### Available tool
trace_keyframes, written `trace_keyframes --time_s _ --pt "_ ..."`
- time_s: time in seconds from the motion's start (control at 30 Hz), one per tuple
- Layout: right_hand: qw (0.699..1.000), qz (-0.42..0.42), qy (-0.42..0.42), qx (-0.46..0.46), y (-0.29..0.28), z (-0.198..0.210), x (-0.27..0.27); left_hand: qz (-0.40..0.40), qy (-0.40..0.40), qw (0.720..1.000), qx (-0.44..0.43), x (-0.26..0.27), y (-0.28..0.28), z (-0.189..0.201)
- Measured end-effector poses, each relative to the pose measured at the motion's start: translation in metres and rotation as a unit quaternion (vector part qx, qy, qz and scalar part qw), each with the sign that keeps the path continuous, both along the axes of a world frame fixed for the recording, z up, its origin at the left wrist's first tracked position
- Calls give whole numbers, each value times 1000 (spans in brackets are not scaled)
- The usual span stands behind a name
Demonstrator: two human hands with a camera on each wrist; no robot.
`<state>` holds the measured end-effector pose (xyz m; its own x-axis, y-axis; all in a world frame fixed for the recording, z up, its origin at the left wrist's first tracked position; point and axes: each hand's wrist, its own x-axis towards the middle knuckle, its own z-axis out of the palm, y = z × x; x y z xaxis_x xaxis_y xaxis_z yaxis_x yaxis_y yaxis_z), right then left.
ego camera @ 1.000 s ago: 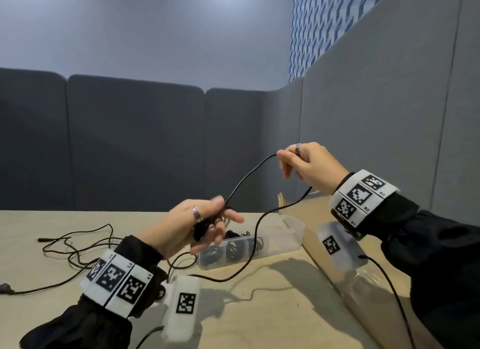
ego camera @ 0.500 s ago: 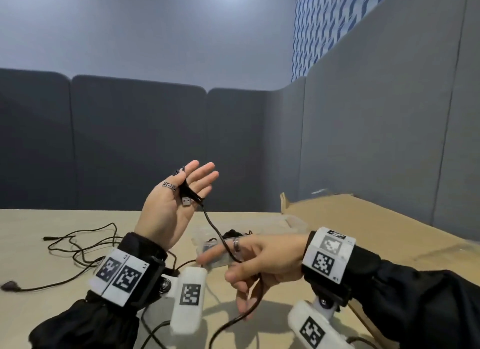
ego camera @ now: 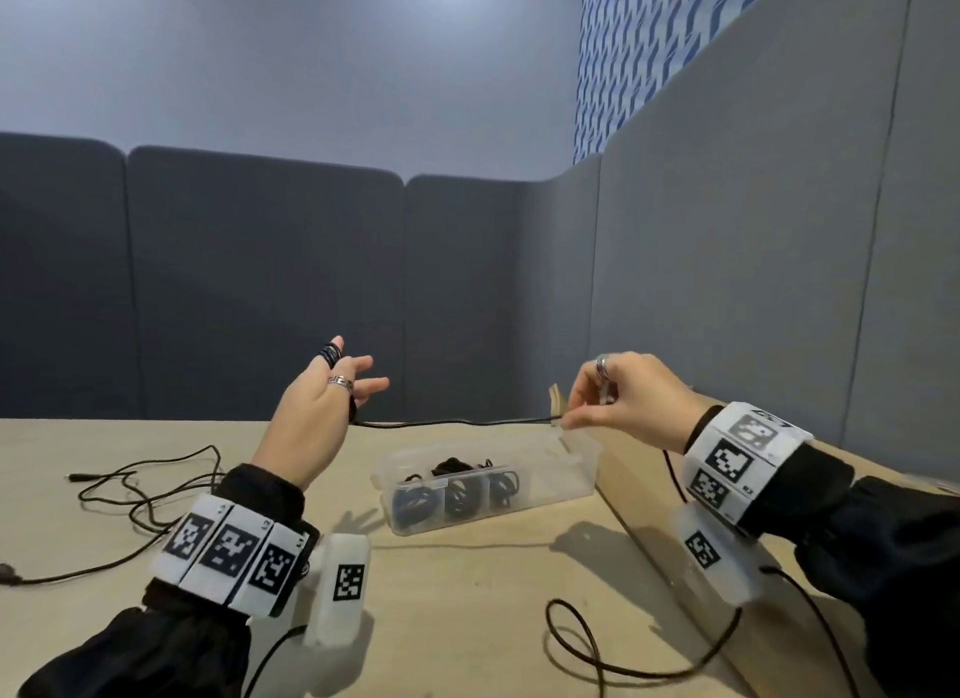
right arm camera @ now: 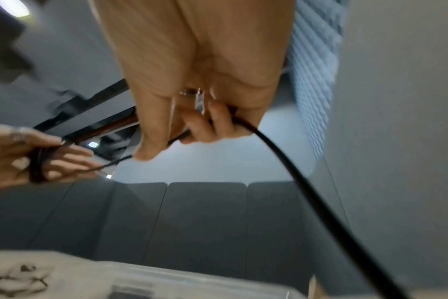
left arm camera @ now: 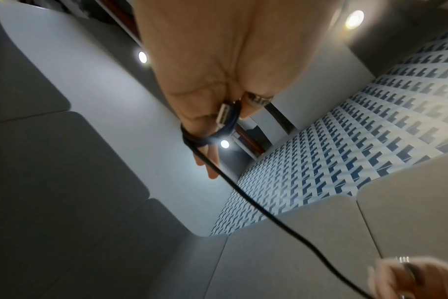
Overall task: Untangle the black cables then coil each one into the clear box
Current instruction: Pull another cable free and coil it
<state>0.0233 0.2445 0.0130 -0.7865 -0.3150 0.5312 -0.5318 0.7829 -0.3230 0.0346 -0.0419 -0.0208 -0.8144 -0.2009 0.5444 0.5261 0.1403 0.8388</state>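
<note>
The left hand (ego camera: 317,411) is raised, fingers spread nearly straight, with a black cable (ego camera: 457,423) wound in loops round them and its metal plug (left arm camera: 224,114) tucked by the thumb. The right hand (ego camera: 618,401) pinches the same cable between thumb and fingertips, drawing it taut above the clear box (ego camera: 571,481) — coiled cables already sit in its compartments. To wind well, keep light tension, feed each turn beside the last, and let the slack (ego camera: 623,661) on the table (ego camera: 467,593) run free. More loose cables (ego camera: 140,484) lie at the left — still to do, I judge.
</note>
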Motion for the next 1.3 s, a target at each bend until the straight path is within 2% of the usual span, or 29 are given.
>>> trace_keyframes --time_s 0.07,0.17,0.27,0.33,0.43,0.53,0.6,0.67,0.7,0.77,0.8,0.83,0.9,0.93,1.0,1.13,1.23,1.3 --pt "994 -23 103 29 -8 4 0 13 -3 1000 -14 -2 -2 -1" --pt "974 -42 220 18 -18 16 0 3 -24 998 -49 0 -2 -3" --pt "977 -25 212 -15 -31 32 -6 -37 -65 993 -92 6 3 -4" --pt "985 18 166 -41 -40 39 -12 -115 -100 984 -88 11 8 -2" --pt "987 84 66 -121 -54 39 -21 -258 -135 951 -100 17 9 -1" --pt "957 149 -63 -240 -69 28 -26 -381 -117 908 -127 25 9 0" --pt "932 163 -164 -278 -77 12 -26 -430 -88 891 -114 26 11 -3" --pt "914 176 -268 -250 -82 -9 -24 -446 -69 892 -20 23 9 -2" --pt "902 186 -315 -229 -83 -19 -20 -472 -71 877 48 20 7 0" --pt "871 210 -379 -230 -82 -33 -12 -573 -85 791 199 17 4 4" --pt "858 221 -391 -248 -80 -37 -7 -575 -83 773 255 15 3 6" --pt "851 229 -392 -264 -77 -39 -3 -527 -74 795 291 14 1 7" --pt "854 237 -378 -267 -71 -37 5 -400 -35 862 310 15 4 9" --pt "863 232 -364 -263 -68 -36 7 -380 -27 870 314 18 6 11" --pt "882 198 -326 -277 -64 -35 8 -380 -20 867 321 18 9 11" --pt "899 123 -231 -352 -65 -36 5 -377 -25 869 319 19 12 9" --pt "928 111 -186 -304 -74 -39 6 -393 -4 861 323 21 12 10" --pt "939 151 -211 -226 -86 -47 10 -397 9 856 331 20 10 10"
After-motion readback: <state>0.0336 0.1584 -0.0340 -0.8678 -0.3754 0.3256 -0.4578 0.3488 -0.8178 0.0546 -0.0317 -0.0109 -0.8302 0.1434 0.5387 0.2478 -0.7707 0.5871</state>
